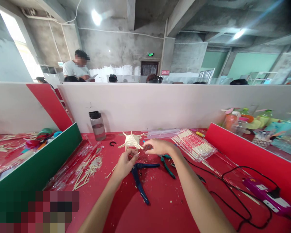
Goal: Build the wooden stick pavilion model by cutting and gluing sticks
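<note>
A small model pavilion, built of pale wooden sticks with a peaked roof and upturned corners, is in front of me. My left hand is closed at its lower part, thumb and fingers pinched round it; they hide the base. At the roof's right corner, my right hand has its fingers bent and pressed together. Whatever they hold is too small to make out. Below the hands lie dark blue cutting pliers, handles spread. Green-handled pliers rest under my right wrist.
Bundled sticks in plastic lie right, near a purple power strip and black cable. Left are stick offcuts and plastic wrappers. A water bottle stands behind. Green and red dividers flank the desk.
</note>
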